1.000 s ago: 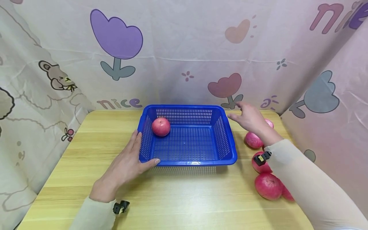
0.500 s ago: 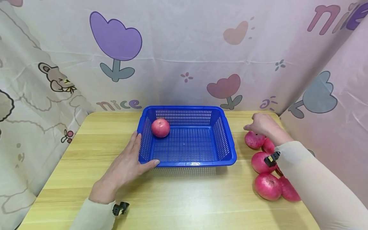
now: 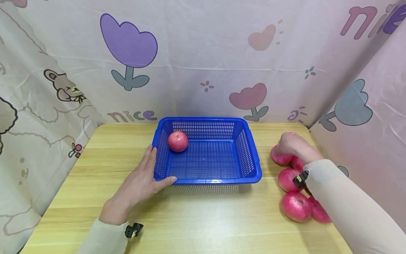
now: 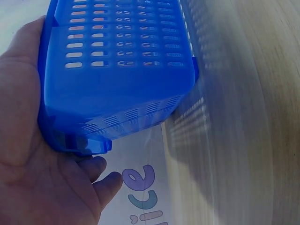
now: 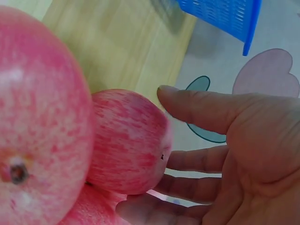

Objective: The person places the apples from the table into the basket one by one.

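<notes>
A blue perforated basket (image 3: 206,181) stands on the table with one pink-red apple (image 3: 178,141) in its back left part. My left hand (image 3: 136,187) touches its front left corner, thumb along the front rim and straight fingers on the left side. In the left wrist view the palm faces the basket's wall (image 4: 112,89). At the right, my right hand (image 3: 293,144) is over the back apple (image 3: 280,156) of a group. The right wrist view shows thumb and fingers spread on either side of that apple (image 5: 129,140), thumb tip right at its edge.
Several more apples lie close together along the right side, among them one in front (image 3: 296,206) and one in the middle (image 3: 288,179). The wooden table (image 3: 203,218) meets a printed cloth backdrop (image 3: 196,42) behind and at both sides.
My right hand has moved right and down from beside the basket to the back apple of the group. The left hand stays at the basket's corner.
</notes>
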`<move>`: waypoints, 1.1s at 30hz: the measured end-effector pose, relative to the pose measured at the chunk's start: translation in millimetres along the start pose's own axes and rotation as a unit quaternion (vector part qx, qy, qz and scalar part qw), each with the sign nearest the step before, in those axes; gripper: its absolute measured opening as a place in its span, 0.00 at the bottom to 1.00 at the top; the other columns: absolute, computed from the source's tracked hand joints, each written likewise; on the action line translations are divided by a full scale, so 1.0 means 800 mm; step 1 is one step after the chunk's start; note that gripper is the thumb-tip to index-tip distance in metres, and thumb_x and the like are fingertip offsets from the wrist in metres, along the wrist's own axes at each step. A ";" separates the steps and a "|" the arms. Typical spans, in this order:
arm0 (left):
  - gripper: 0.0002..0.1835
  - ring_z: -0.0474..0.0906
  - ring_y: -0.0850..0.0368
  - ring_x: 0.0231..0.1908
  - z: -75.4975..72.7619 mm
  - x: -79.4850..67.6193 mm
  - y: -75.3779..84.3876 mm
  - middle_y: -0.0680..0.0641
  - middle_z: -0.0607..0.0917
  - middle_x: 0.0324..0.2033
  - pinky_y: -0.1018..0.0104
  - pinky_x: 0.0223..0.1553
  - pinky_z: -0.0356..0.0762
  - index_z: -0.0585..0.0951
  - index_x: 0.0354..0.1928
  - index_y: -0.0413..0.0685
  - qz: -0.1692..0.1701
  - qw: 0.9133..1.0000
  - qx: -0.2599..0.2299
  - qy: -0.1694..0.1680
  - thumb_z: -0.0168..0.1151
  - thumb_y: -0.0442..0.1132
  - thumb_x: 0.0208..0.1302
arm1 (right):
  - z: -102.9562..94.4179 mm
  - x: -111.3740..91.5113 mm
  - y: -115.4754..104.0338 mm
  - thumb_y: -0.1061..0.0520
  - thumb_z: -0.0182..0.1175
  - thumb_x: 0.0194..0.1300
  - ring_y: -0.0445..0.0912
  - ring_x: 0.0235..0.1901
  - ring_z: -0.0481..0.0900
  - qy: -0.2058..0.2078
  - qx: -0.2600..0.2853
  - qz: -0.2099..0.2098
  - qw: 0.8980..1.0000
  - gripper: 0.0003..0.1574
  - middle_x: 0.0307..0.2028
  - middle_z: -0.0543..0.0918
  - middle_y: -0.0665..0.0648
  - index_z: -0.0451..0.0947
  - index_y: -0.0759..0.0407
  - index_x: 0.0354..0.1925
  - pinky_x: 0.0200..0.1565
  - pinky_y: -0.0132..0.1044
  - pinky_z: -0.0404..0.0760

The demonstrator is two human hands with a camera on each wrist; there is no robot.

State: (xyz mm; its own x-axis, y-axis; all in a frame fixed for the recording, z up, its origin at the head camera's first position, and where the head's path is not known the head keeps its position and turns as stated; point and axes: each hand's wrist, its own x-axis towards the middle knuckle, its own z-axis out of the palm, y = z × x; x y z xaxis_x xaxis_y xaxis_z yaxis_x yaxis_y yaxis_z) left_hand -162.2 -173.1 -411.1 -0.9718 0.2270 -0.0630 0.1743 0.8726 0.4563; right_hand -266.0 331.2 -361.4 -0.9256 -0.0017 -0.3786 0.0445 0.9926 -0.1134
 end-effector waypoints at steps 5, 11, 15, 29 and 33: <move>0.71 0.47 0.26 0.80 0.000 0.000 0.001 0.40 0.30 0.85 0.28 0.73 0.58 0.34 0.84 0.41 0.000 1.000 -0.001 -0.001 0.57 0.81 0.62 | 0.003 -0.001 0.000 0.51 0.71 0.56 0.57 0.39 0.79 0.007 -0.006 0.004 1.000 0.23 0.35 0.84 0.62 0.83 0.69 0.42 0.49 0.53 0.84; 0.73 0.46 0.26 0.81 -0.001 0.000 0.000 0.40 0.31 0.85 0.27 0.73 0.58 0.34 0.85 0.42 -0.001 1.000 -0.001 0.000 0.55 0.84 0.59 | 0.006 0.001 -0.002 0.52 0.71 0.58 0.58 0.38 0.79 0.015 0.003 0.006 1.000 0.25 0.33 0.83 0.62 0.80 0.71 0.44 0.45 0.51 0.84; 0.74 0.45 0.28 0.82 0.000 0.000 -0.001 0.42 0.30 0.85 0.28 0.74 0.58 0.33 0.85 0.44 -0.004 1.000 -0.003 -0.001 0.51 0.87 0.56 | 0.007 0.001 -0.004 0.51 0.71 0.61 0.58 0.38 0.79 0.016 0.021 0.009 1.000 0.29 0.33 0.83 0.62 0.79 0.73 0.49 0.44 0.50 0.83; 0.74 0.46 0.28 0.81 0.002 -0.001 -0.001 0.41 0.31 0.85 0.29 0.74 0.58 0.34 0.85 0.42 0.000 1.000 -0.005 0.003 0.50 0.88 0.56 | 0.006 0.003 -0.005 0.52 0.71 0.59 0.57 0.38 0.79 -0.013 0.008 0.008 1.000 0.29 0.35 0.83 0.63 0.78 0.73 0.49 0.46 0.52 0.83; 0.74 0.46 0.28 0.81 0.001 -0.001 -0.002 0.42 0.31 0.85 0.29 0.75 0.58 0.34 0.85 0.42 0.000 1.000 -0.005 0.003 0.50 0.88 0.56 | 0.006 0.003 -0.004 0.53 0.73 0.58 0.57 0.39 0.80 -0.016 -0.011 -0.008 1.000 0.35 0.39 0.84 0.66 0.77 0.77 0.54 0.51 0.56 0.84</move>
State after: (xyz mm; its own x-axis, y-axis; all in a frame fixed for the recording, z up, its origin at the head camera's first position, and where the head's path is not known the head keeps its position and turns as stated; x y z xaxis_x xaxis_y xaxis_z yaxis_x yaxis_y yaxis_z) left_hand -161.8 -174.1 -412.8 -0.9726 0.2253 -0.0573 0.1735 0.8677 0.4657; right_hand -266.5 327.1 -366.4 -0.9135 -0.0213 -0.4062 0.0208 0.9949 -0.0991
